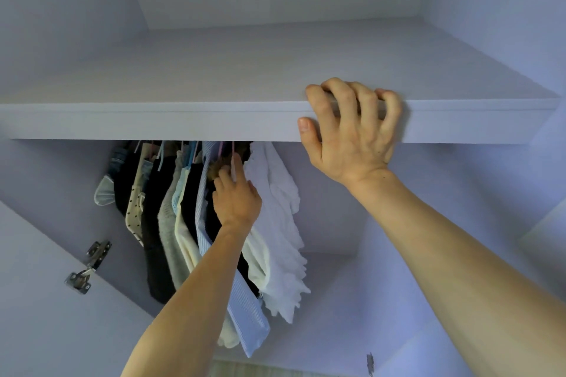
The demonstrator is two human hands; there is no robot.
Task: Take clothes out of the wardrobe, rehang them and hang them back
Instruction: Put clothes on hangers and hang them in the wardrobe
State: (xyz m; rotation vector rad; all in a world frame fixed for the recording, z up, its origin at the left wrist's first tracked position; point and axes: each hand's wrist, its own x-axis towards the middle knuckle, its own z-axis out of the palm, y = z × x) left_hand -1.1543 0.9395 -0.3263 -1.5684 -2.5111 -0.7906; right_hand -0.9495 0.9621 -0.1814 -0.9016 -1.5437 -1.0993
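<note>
Several garments hang in a row under the wardrobe shelf [153, 122]: a white frilled top [281, 242] at the right, a blue striped shirt [245, 309], a cream knit [183, 242], black pieces and a dotted one [134, 208]. My left hand [237, 196] reaches up among them and pinches a pale hanger [234, 167] between the white top and a dark garment. The rail and the hanger hooks are hidden behind the shelf. My right hand [352, 128] grips the shelf's front edge, fingers curled over the top.
The upper compartment [275, 55] above the shelf is bare. A metal door hinge [87, 266] sits on the left side panel, another [370, 363] low at the right. The wardrobe's right wall [459, 208] has no clothes in front of it.
</note>
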